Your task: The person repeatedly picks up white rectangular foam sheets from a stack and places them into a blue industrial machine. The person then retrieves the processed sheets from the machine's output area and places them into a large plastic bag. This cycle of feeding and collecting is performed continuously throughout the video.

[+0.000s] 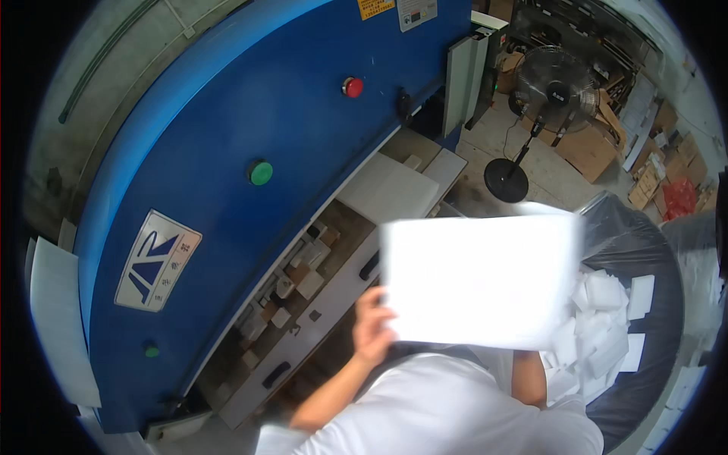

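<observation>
A large white rectangular sheet, slightly blurred and probably foam, is held up in front of my body. My left hand grips its left edge, the fingers closed on the border. My right forearm reaches up behind the sheet's lower right corner, so the right hand itself is hidden. To the right, a heap of small white foam pieces lies in a container lined with a dark plastic bag. Another flat pale board rests on the machine's bed beyond the sheet.
A big blue machine with a red button and a green button fills the left. Small white and brown blocks litter its bed. A floor fan stands at the far right, near cardboard.
</observation>
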Demonstrator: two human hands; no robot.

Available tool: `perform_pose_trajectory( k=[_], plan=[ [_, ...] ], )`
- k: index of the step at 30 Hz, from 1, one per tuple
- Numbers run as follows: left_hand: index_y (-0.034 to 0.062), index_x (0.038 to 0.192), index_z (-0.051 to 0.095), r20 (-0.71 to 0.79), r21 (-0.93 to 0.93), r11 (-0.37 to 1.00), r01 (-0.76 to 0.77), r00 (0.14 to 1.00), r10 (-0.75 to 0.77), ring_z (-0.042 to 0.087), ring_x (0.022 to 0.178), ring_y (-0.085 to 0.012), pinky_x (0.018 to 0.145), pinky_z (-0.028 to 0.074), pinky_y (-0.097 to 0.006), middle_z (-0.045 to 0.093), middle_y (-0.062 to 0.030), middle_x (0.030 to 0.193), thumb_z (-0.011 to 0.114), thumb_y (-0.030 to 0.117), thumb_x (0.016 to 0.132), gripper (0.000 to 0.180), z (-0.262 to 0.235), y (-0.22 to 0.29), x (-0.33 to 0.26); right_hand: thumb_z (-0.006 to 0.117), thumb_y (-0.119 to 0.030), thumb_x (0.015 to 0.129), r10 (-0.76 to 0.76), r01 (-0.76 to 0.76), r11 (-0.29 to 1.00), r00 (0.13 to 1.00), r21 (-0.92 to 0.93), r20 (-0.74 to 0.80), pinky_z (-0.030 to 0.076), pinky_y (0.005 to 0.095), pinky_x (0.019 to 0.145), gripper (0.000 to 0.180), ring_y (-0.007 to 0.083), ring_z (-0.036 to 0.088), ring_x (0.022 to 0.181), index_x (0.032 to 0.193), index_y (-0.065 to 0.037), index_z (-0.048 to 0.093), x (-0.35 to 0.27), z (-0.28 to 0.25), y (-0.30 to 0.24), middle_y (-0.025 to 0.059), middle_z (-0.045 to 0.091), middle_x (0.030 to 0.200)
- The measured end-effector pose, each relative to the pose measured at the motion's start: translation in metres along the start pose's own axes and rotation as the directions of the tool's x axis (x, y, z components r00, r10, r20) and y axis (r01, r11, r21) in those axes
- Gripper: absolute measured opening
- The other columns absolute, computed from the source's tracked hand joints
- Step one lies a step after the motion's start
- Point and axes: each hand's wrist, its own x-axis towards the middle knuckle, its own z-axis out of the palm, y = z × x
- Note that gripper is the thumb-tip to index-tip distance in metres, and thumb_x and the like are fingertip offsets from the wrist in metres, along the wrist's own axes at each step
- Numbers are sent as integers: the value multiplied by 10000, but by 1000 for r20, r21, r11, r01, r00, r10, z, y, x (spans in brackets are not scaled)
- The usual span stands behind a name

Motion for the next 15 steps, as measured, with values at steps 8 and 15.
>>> perform_pose_trajectory(
  k=[8, 15],
  plan=[
    [57, 1510, 262, 25, 983, 179, 25, 962, -272, 202, 1414, -487, 1104, 185, -687, 278, -195, 1538, 726, 341, 806, 890, 105, -136, 178, 503, -477, 977, 76, -6, 945, 977, 328, -201, 469, 392, 881, 568, 253, 558, 1008, 1350, -48, 481, -39, -23, -63, 105, 622, 1179],
    [44, 1526, 194, -159, 987, -54, 151, 876, -455, 254, 1348, -480, 946, 447, -611, 224, -159, 1527, 701, 261, 803, 909, 60, -184, 156, 468, -433, 1003, 330, -273, 939, 888, 208, -320, 466, 397, 877, 508, 245, 560, 975, 1313, -31, 487, -76, -37, -30, 149, 601, 1174]
  ],
)
